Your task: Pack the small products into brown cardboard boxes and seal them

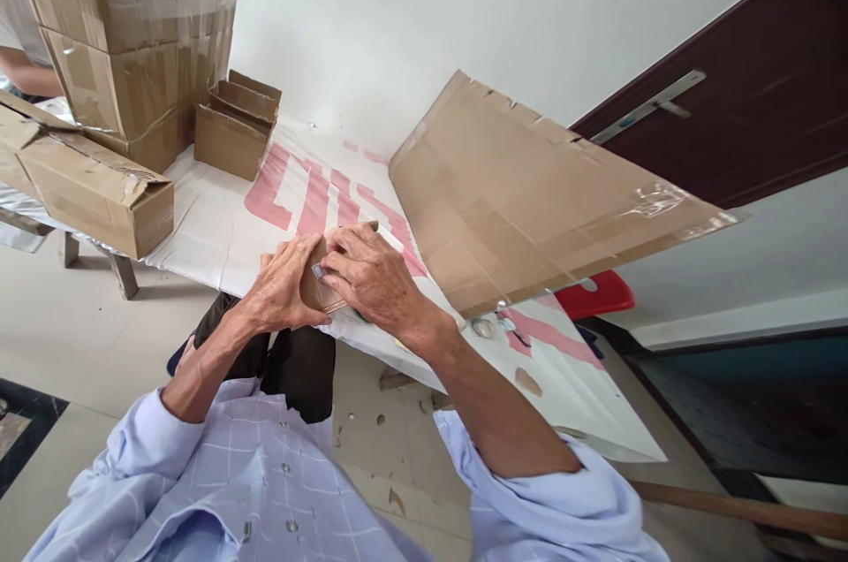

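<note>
A small brown cardboard box [313, 290] is held over the front edge of the table. My left hand [282, 284] wraps round its left side, with the thumb along the bottom edge. My right hand [374, 279] is closed against the box from the right, fingers bent. At its thumb and fingertips is a small whitish square label [317, 271] on the box's face; I cannot tell whether it is pinched or pressed. Part of the box is hidden behind the right hand. A clear roll, seemingly tape [482, 328], lies right of my right forearm.
A large cardboard sheet [530, 191] leans over the table's right side. Stacked cartons [146, 41], a small open carton [231, 133] and a long box [99, 182] stand left. A red stool [596, 295] is behind. Another person's arm [30, 72] shows far left.
</note>
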Demonstrator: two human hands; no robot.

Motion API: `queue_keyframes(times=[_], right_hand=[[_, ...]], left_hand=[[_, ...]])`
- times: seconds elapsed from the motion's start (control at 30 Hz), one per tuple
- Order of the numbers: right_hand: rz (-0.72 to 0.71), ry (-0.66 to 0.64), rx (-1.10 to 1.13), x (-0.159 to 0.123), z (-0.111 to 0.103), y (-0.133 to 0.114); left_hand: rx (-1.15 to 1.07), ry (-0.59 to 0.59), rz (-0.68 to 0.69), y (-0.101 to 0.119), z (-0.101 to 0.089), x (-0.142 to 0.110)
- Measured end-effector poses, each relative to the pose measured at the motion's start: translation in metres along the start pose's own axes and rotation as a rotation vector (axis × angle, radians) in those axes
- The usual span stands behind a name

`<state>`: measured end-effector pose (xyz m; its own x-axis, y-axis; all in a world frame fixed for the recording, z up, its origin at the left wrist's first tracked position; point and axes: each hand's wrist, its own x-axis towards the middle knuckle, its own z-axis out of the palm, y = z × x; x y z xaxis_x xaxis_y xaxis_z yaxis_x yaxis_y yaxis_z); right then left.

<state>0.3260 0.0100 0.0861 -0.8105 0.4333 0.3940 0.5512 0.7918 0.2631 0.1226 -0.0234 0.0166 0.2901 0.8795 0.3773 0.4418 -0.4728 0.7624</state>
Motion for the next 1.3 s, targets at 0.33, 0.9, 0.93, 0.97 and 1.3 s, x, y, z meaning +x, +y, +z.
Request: queue_keyframes(times=[0.33,0.9,0.93,0.97,1.3], right_hand=[[-0.004,-0.012,0.003,0.002,0.003,0.003],[-0.170,-0.020,-0.077,0.008,-0.003,0.003],[-0.182,-0.022,-0.086,0.008,-0.002,0.003],[-0.193,-0.029,-0.090,0.008,-0.001,0.003],[-0.235,-0.059,-0.122,0.010,0.004,0.006]], left_hand=[[0.009,0.015,0.018,0.001,0.002,0.000],[0.020,0.020,0.021,-0.002,0.002,-0.001],[0.020,0.022,0.023,-0.003,0.002,-0.001],[0.020,0.025,0.024,-0.003,0.002,-0.001],[0.029,0.035,0.021,-0.004,0.002,-0.001]])
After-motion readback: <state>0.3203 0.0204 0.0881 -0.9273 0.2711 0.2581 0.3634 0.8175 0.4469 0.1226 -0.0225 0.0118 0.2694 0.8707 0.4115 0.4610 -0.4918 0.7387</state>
